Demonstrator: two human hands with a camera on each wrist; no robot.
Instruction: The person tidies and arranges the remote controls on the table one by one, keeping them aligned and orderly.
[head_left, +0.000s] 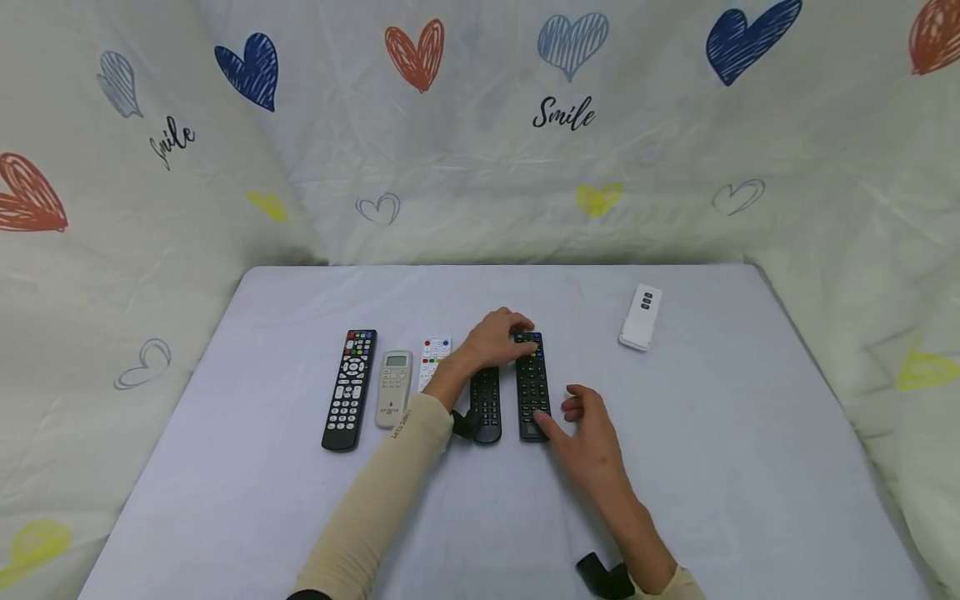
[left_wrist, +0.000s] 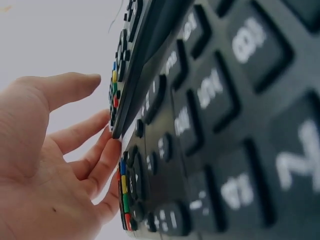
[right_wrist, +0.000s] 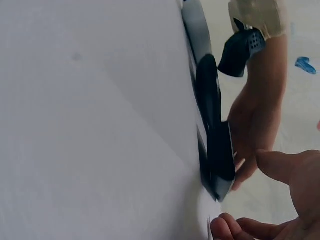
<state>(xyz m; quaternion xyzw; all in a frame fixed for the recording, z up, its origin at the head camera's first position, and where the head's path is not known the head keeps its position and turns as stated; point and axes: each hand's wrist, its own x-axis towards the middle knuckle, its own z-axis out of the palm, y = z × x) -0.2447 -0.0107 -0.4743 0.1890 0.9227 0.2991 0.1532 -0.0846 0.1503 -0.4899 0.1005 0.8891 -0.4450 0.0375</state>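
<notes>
A long black remote control (head_left: 533,400) lies upright on the table, between my two hands. My left hand (head_left: 495,340) is at its far end, thumb stretched over the top buttons; in the left wrist view the fingertips (left_wrist: 106,131) meet that end. My right hand (head_left: 596,450) is beside the near end, thumb (head_left: 550,426) extended to the lower right edge, its other fingers loosely bent. Whether that thumb touches cannot be told. Under my left wrist lies a second black remote (head_left: 487,408), its upper part hidden.
Further left stand a white remote (head_left: 433,354) partly covered by my left arm, a beige remote with a small screen (head_left: 393,392), and a black remote with white buttons (head_left: 349,392). A white remote (head_left: 641,317) lies tilted at the back right of the white-covered table (head_left: 720,467).
</notes>
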